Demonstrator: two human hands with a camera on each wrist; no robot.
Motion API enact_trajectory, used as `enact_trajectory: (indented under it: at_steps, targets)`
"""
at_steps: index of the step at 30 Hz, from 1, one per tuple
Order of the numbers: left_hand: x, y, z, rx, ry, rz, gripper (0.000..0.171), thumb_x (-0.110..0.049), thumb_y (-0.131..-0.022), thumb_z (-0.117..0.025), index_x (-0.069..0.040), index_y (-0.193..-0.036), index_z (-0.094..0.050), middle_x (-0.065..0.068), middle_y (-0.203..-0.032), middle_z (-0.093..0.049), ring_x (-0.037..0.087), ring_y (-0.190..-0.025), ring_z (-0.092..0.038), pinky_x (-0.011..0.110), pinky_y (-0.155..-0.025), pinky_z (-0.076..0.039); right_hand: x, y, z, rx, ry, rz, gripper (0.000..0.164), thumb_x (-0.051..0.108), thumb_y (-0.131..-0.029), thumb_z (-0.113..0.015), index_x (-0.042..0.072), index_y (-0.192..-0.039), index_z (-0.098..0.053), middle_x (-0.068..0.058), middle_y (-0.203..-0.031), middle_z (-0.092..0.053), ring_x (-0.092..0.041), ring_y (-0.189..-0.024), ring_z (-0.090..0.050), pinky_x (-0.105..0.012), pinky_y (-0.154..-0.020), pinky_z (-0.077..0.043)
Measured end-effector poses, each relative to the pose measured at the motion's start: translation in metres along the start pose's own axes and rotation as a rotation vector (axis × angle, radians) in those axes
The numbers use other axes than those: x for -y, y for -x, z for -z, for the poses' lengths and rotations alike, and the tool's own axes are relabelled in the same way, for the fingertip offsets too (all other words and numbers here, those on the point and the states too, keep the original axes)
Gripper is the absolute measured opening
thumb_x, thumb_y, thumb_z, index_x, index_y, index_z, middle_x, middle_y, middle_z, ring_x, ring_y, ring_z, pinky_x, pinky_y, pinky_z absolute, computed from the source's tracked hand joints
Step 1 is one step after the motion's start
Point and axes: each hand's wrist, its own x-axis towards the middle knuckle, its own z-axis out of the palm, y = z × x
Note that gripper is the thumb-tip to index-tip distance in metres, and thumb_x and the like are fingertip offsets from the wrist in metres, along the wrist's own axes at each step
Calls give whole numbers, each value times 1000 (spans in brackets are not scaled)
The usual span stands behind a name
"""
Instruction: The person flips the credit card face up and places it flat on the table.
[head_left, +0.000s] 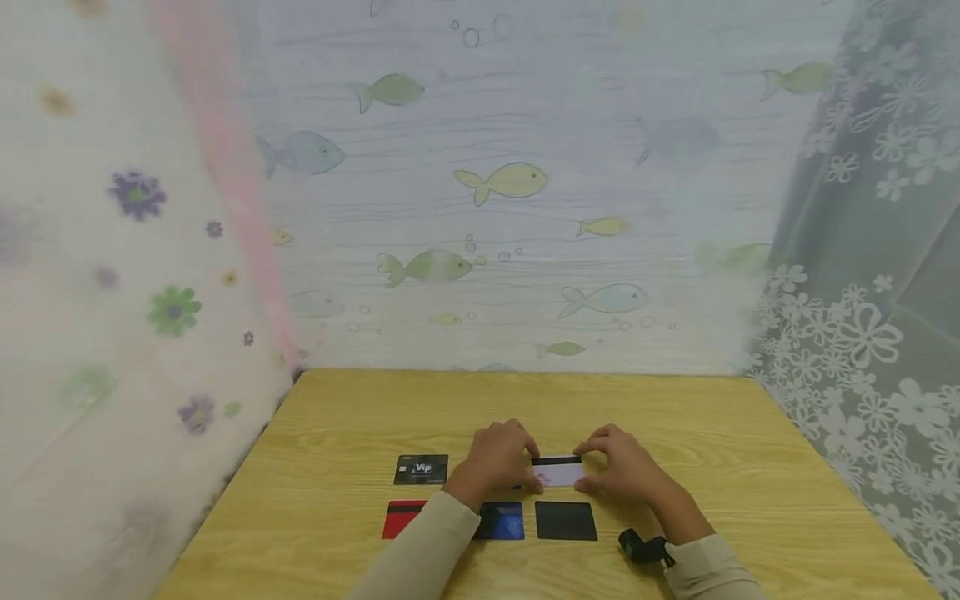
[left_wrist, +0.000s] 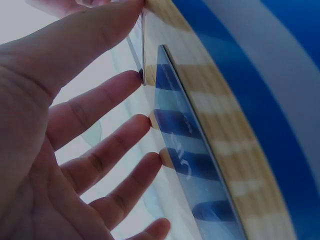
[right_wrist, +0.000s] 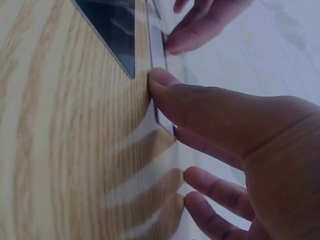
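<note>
A white card with a black stripe and pink print (head_left: 558, 473) lies at the tabletop between my two hands. My left hand (head_left: 497, 458) holds its left end, thumb at the near edge and index finger at the far edge. At the right end my right hand (head_left: 626, 467) grips it the same way, the thumb (right_wrist: 200, 107) on the near edge in the right wrist view. The other fingertips of both hands touch the table. Beneath the left fingers, a dark glossy card (left_wrist: 182, 145) shows in the left wrist view; the left hand mostly hides it from the head view.
Left of the hands lies a black Vip card (head_left: 422, 469). The nearer row has a red card (head_left: 401, 518), partly covered by the left sleeve, a blue card (head_left: 510, 521) and a black card (head_left: 566, 521). Patterned curtains (head_left: 510, 225) surround the wooden table (head_left: 360, 408).
</note>
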Motion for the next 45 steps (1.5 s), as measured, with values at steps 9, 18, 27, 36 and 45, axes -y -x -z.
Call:
enact_trajectory:
  at_steps: [9, 18, 27, 36, 45]
  targets:
    - [-12, -8, 6, 51, 48, 86, 38, -46, -68, -96, -29, -98, -80, 0, -124, -62, 32, -112, -55, 61, -102, -40, -4, 1, 2, -12, -14, -44, 45, 38, -78, -92, 24, -117, -77, -7, -129, -57, -32, -117, -58, -57, -95, -50]
    - [-10, -1, 7, 82, 111, 128, 38, -43, -70, -97, -28, -99, -77, 2, -134, -57, 35, -129, -49, 68, -115, -29, -4, 1, -3, -1, -32, -33, 48, 43, -77, -91, 26, -119, -75, -4, -131, -57, -32, -121, -58, -59, -97, -50]
    - [-9, -1, 5, 79, 128, 124, 39, -42, -71, -96, -30, -101, -75, 1, -138, -56, 34, -133, -48, 69, -116, -26, -5, 2, 0, 9, -46, -29, 44, 39, -78, -91, 26, -117, -75, -3, -131, -57, -33, -123, -57, -59, -100, -49]
    - [-10, 0, 4, 74, 142, 122, 44, -41, -72, -96, -30, -108, -75, 0, -138, -55, 33, -136, -46, 73, -116, -22, -4, 3, 1, -17, -35, -28, 40, 37, -76, -93, 26, -111, -76, -3, -130, -58, -33, -123, -58, -60, -101, -49]
    - [-11, 1, 5, 68, 124, 102, 43, -41, -71, -96, -29, -107, -76, 0, -136, -57, 34, -134, -49, 76, -118, -15, -3, 4, 1, -27, -30, -42, 38, 39, -75, -93, 28, -107, -76, -1, -128, -59, -31, -122, -59, -60, -101, -48]
